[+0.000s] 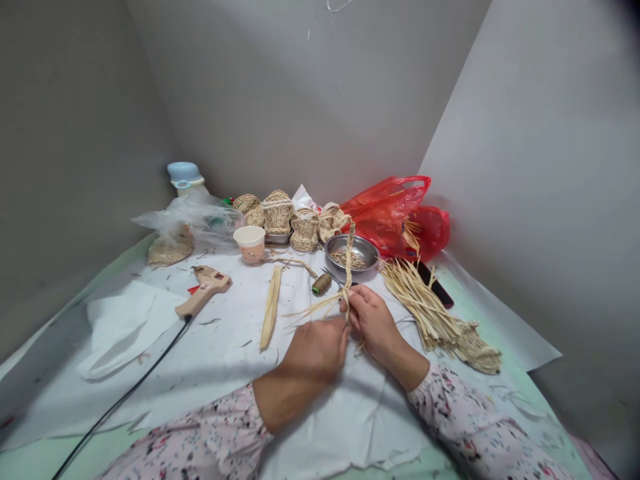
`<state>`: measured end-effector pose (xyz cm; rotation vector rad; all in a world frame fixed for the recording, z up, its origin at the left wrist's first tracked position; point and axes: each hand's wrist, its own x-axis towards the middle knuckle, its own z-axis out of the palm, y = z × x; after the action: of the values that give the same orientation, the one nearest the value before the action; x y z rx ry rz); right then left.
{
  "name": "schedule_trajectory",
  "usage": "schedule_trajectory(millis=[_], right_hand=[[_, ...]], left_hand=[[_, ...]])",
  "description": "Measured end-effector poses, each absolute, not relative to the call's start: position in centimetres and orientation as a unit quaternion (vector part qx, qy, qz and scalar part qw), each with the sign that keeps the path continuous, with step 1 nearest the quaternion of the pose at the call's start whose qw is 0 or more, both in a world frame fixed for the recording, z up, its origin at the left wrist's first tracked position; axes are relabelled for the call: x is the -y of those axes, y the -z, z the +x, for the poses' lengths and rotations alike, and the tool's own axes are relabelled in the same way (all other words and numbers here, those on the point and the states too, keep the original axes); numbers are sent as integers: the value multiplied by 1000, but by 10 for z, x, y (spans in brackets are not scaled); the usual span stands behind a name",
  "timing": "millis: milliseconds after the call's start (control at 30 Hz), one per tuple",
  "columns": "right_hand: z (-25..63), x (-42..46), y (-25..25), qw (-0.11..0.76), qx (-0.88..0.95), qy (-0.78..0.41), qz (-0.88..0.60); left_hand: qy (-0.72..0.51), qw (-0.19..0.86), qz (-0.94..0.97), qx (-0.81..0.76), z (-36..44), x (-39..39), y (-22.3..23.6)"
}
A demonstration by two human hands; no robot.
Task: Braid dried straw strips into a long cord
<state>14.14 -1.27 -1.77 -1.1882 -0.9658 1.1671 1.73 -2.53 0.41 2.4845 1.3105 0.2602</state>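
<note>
Right fingers: on my feed the right hand [373, 327] has its fingers [351, 308] curled and pressed together, pinching a pale flat-straw plait [349, 263] near its lower end.
Left fingers: the left hand [313, 350] is curled in against the same plait; its fingertips are mostly hidden behind the knuckles, so I can't tell the exact pinch.
Plait position: it rises from between the hands, above a white paper sheet [235, 373]; its top reaches the rim of the bowl. Loose pale straw ends [313, 307] fan out to the left.
Why held so: my read is that both hands keep the strands tight, so they don't slip.
Just ahead: steel scissors [331, 275] and an olive-green thread spool [321, 284] lie close to the plait, probably within easy reach.
Containers: a shallow steel bowl [351, 253] holds small straw bits. A red plastic bag [387, 217] sits behind it, contents unclear. A white paper cup [249, 243] stands further left, its inside hidden. A clear plastic bag [190, 220] lies over a flat woven straw disc [170, 248].
Right side: a loose bundle of pale straw strips [420, 303] is kept beside the right hand.
Far side: woven straw baskets [277, 213] stand in a row.
Left side: a tan hot glue gun [203, 290] trails a black cord [125, 393].
</note>
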Motion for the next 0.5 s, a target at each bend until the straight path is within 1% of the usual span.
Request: schedule_trajectory(millis=[100,167,267,367,433,500], right_hand=[[142,11,19,579,404,-506,-496],[145,8,22,578,408,-503,-497],[150,6,26,578,426,-483,-501],[151,7,26,557,453,-485,-500],[150,10,23,529,471,-512,-486],[148,13,20,502,492,-536,-467]], left_hand=[[-94,158,869,-459,17,26,-2],[-124,164,866,-455,15,27,-4],[-246,190,844,-436,8,25,-12],[-381,215,793,-424,1,15,-20],[-422,237,759,-436,-3,5,-19],[-416,307,725,-456,-3,-5,-13]])
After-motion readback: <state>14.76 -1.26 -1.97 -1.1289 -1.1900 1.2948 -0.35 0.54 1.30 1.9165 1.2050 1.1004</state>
